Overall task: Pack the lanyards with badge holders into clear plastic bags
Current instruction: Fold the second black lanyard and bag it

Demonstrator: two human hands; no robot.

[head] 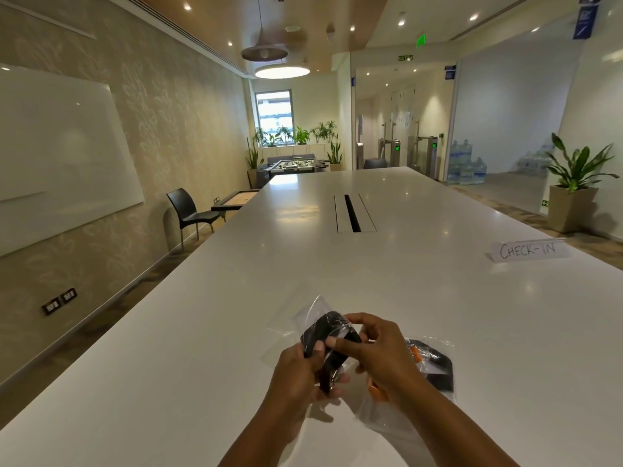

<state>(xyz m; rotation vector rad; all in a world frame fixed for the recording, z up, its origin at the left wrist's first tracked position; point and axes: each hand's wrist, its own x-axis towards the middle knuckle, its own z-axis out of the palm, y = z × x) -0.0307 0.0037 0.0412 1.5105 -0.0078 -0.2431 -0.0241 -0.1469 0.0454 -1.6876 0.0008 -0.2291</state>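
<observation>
Both hands meet low over the white table (209, 332), just above its near part. A clear plastic bag (310, 313) is held between them, with a bunched black lanyard (328, 326) partly inside it. My left hand (300, 372) grips the bag's lower edge and the lanyard's end, where a metal clip hangs. My right hand (377, 352) pinches the bag's mouth from the right. On the table behind my right wrist lies a second clear bag (435, 362) holding a black lanyard with orange parts.
A folded paper sign reading CHECK-IN (527, 250) stands at the right. A cable slot (352, 213) is set into the table's middle. A black chair (190, 212) stands left of the table, a potted plant (573, 183) at the far right.
</observation>
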